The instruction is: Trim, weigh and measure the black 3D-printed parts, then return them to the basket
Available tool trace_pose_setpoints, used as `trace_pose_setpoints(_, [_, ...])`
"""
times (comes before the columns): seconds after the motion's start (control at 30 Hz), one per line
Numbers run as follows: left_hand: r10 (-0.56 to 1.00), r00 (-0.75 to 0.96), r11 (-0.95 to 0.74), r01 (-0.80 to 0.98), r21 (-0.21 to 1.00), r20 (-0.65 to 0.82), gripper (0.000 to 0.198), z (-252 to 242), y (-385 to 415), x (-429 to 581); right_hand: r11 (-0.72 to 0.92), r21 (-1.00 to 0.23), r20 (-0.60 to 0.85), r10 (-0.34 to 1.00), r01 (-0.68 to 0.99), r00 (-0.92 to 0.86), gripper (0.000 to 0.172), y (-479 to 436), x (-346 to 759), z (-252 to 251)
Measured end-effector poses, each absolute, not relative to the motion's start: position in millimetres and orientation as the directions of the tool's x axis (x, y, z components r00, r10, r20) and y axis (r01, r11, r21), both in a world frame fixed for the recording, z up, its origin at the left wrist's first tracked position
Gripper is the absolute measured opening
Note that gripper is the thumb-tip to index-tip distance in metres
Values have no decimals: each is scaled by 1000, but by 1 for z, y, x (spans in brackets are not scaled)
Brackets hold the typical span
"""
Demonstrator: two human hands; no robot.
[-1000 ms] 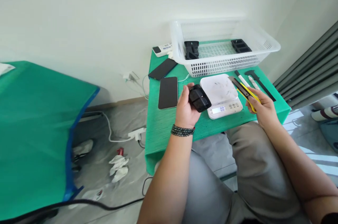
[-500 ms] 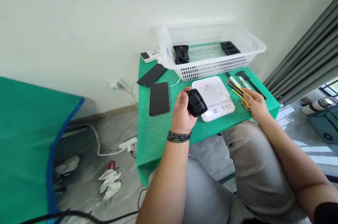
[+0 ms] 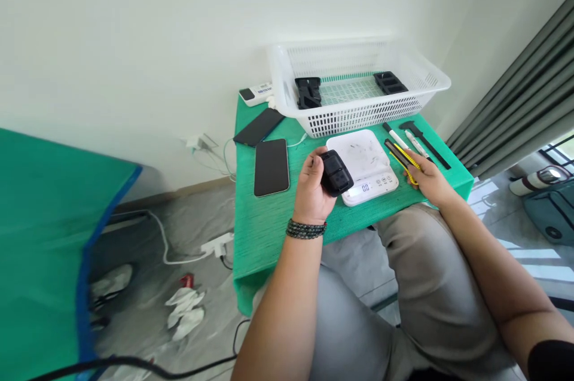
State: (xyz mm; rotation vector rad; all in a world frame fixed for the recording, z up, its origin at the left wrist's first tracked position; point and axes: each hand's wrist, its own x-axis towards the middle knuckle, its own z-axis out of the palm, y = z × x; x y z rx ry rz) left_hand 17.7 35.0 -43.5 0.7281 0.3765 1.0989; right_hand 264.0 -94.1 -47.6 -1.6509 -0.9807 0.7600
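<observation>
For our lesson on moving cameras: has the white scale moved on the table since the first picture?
No. The white scale keeps its place on the green table; both sit farther left in view because the camera shifted.

Room: indoors, a home or small office (cannot tell which), with a makeshift work corner
Backdrop: plain pale wall (image 3: pixel 134 40) with a plug (image 3: pixel 193 143) in it
Daylight: long grey curtain (image 3: pixel 520 88), barred window (image 3: pixel 560 146), sunlight (image 3: pixel 540 272) across the floor (image 3: pixel 200 210)
Work spot: small table (image 3: pixel 264 219) under green cloth (image 3: pixel 249 291), with a digital scale (image 3: pixel 356 154), caliper (image 3: pixel 428 145), box cutter (image 3: pixel 402 157), phones (image 3: pixel 271 168) and plastic basket (image 3: pixel 368 119)
Underfoot: grey surface, power strip (image 3: pixel 218 244), loose cables (image 3: pixel 125 360), white scraps (image 3: pixel 185 309)
</observation>
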Motion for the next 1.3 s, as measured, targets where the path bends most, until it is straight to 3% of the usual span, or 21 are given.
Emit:
trace_pose_setpoints(0.33, [909,416,288,-690,664,39,44,-44,33,16,-107,-993,-61,832,51,552,71,-88,264,-49])
trace_pose_setpoints(0.73, [912,409,274,-669,691,34,44,-41,27,15,-98,-990,-38,878,102,478,75,-95,270,-50])
trace_pose_setpoints(0.9, [897,441,314,-662,681,15,45,-40,25,16,-88,-987,-22,899,131,437,68,-97,272,-49])
trace_pose_setpoints(1.3, [901,433,292,-659,693,32,44,-42,23,19,-112,-994,-97,889,7,448,71,-98,270,-43])
